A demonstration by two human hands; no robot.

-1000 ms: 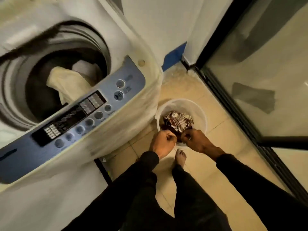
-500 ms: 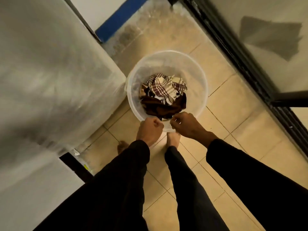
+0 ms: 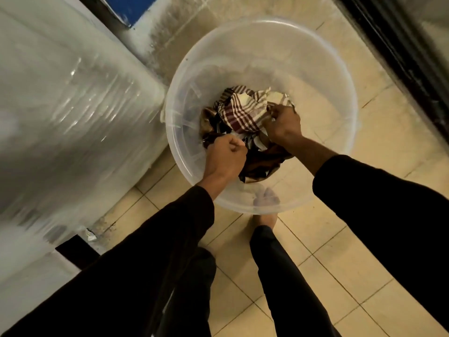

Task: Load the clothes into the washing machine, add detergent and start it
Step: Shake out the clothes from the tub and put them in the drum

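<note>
Item: one translucent plastic bucket (image 3: 315, 69), round, standing on the tiled floor (image 3: 364, 239) just beside the washing machine (image 3: 60, 105). Only the machine's pale side wall shows, under glossy clear wrap; the image there is blurred.

Contents: one heap of clothes (image 3: 243, 122) on the bucket's bottom, lying toward its near side. At least two pieces can be told apart: one checked cloth (image 3: 239, 110), cream with dark red-brown stripes, crumpled on top; one dark brown garment (image 3: 262, 164) beneath and toward the viewer, folded loosely. The exact number of pieces cannot be told.

Hands: two, both inside the bucket.
- Left hand (image 3: 226, 159): fingers curled into a closed fist on the near left edge of the heap, gripping dark fabric.
- Right hand (image 3: 283, 125): fingers pinched together on the right edge of the checked cloth.

Sleeves: two, black, long, reaching to the wrists.

Legs: two, in black trousers. One bare foot (image 3: 264, 220) shows on the floor at the bucket's near rim, its toes seen through the plastic.

Other: one dark door frame (image 3: 401, 57) at upper right; one blue strip (image 3: 126, 6) along the wall base at upper left.
</note>
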